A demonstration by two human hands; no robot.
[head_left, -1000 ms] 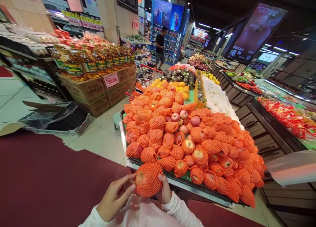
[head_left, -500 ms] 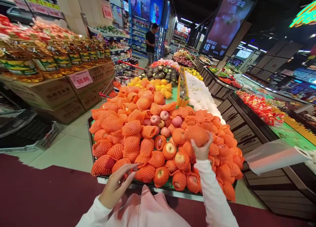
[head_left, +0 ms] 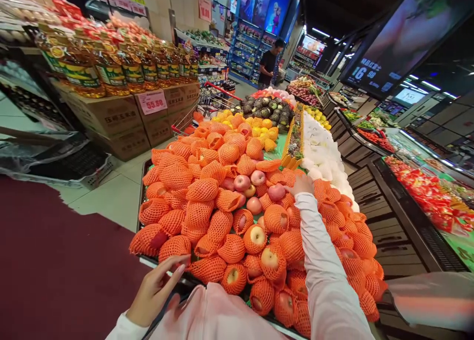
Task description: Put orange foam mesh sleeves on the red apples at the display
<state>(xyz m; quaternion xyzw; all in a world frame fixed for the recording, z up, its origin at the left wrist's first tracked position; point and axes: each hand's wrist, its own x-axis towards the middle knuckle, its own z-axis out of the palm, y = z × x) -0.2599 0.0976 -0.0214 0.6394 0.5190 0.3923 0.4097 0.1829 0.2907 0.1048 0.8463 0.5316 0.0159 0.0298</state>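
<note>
My right hand (head_left: pixel 301 184) reaches over the heap with its back toward me and its thumb stretched to the left. It is beside a bare pink apple (head_left: pixel 276 192), among apples in orange foam nets (head_left: pixel 276 218). Its other fingertips are partly hidden, and no lifted apple shows. My left hand (head_left: pixel 155 286) hovers at the near left edge of the display, fingers loosely bent and thumb apart, holding nothing. Near it lies a netted apple (head_left: pixel 208 270). Several bare apples (head_left: pixel 242 183) show in the middle of the heap.
Yellow fruit (head_left: pixel 264 132) and dark netted fruit (head_left: pixel 266 109) lie farther back. White-wrapped fruit (head_left: pixel 322 147) lies beyond a yellow divider (head_left: pixel 292 160). Oil bottles (head_left: pixel 111 73) stand on cartons (head_left: pixel 107 115) at left, near a cart (head_left: pixel 185 125). A person (head_left: pixel 267 66) stands behind.
My right hand has reached farther forward, and the netted apple it held up is no longer seen in it. My left hand stays near the display edge. The view has turned left.
</note>
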